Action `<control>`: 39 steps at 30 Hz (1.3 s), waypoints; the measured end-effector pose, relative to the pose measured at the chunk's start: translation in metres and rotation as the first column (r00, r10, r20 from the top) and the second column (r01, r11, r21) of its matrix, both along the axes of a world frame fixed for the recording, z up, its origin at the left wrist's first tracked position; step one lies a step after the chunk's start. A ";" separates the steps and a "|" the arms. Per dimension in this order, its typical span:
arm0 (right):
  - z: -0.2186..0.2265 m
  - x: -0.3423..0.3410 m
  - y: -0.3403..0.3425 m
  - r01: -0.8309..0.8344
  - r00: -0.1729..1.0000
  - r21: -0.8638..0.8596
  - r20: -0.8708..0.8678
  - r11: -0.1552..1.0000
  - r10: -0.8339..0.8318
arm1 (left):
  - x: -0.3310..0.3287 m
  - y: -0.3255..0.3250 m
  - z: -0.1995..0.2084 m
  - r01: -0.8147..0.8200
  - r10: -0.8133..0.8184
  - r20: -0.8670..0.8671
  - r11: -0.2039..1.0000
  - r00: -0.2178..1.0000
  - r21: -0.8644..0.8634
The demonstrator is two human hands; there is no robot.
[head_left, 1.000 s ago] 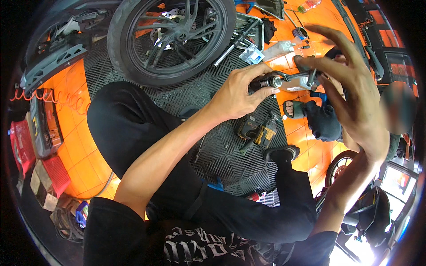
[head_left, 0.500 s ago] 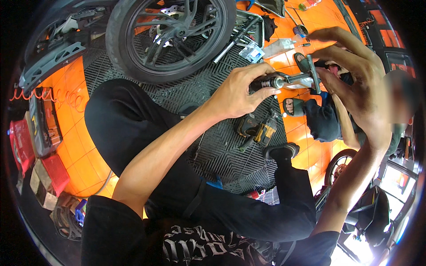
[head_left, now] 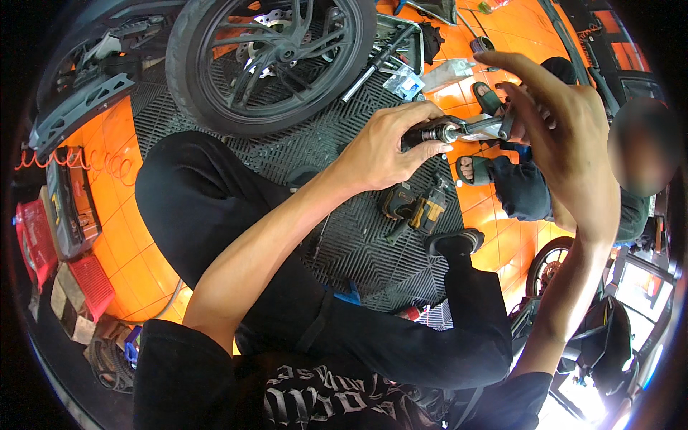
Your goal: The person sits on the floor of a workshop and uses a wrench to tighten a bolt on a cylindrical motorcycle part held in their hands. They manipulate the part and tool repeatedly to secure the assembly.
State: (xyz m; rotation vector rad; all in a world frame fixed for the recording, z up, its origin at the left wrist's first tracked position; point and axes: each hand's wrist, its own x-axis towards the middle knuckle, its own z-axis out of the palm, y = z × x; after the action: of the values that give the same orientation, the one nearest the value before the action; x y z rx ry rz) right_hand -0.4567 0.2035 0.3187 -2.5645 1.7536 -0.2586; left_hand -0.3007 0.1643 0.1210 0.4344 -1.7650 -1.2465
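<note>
My left hand (head_left: 383,150) is wrapped around a dark cylindrical part with ringed metal at its near end (head_left: 438,133), held up above the mat. A silvery metal piece (head_left: 484,129) extends from it toward the right. At its right end is the crossbar of a T-handle tool (head_left: 507,123), seen nearly end-on. My right hand (head_left: 577,136) arches beside the crossbar with fingers apart, one stretched out toward the far side. Whether a fingertip touches the bar cannot be made out.
A motorcycle wheel (head_left: 188,72) lies beyond my knee, beside a metal tool tray (head_left: 408,32). A cordless power tool (head_left: 428,209) rests on the black ribbed mat (head_left: 358,254). Another person's sandalled foot (head_left: 469,170) is at right. Red crates (head_left: 92,283) stand at left.
The T-handle's crossbar has turned from crosswise to nearly end-on. My right hand has swung around it, its fingers shifting. My left hand keeps its grip almost unmoved.
</note>
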 end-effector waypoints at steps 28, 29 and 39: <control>0.011 0.012 0.001 -0.041 0.996 0.039 -0.072 0.998 0.044 | 0.001 -0.001 -0.005 -0.022 0.022 0.004 1.000 1.000 0.013; 0.018 0.013 0.002 -0.154 0.977 0.005 -0.151 0.988 0.153 | -0.001 -0.001 -0.006 -0.020 0.020 -0.013 0.999 1.000 0.033; 0.006 0.022 0.003 0.243 0.945 0.200 0.171 0.949 -0.278 | -0.003 -0.001 -0.004 -0.011 0.011 0.014 0.999 1.000 0.033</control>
State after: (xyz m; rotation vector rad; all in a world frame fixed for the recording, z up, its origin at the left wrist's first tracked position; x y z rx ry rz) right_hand -0.4342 0.2063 0.3247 -2.1051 1.9404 -0.3330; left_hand -0.3039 0.1633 0.1173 0.4721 -1.7537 -1.2693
